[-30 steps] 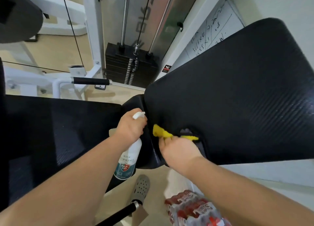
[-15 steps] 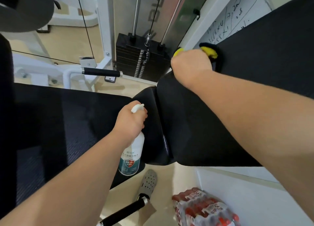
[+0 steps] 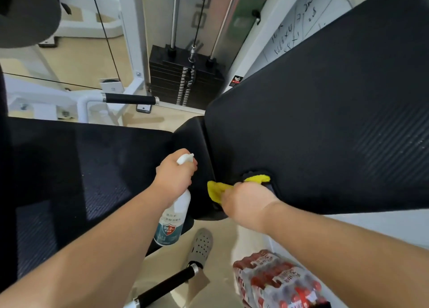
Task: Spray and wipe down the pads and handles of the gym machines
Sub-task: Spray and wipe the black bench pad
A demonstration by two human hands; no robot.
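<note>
A large black back pad slopes up to the right. A black seat pad lies flat at the left. My right hand presses a yellow cloth against the lower near edge of the back pad, and part of the cloth is hidden under my fingers. My left hand grips a white spray bottle by its head, hanging upright over the gap between the two pads.
A black weight stack with cable and guide rods stands behind. Black-gripped handles sit at centre left and bottom centre. A grey perforated shoe and a shrink-wrapped pack of red-labelled bottles rest on the floor.
My right hand swept the yellow cloth up to the top of the back pad, then back down to its lower near edge. The left hand and bottle stayed in place.
</note>
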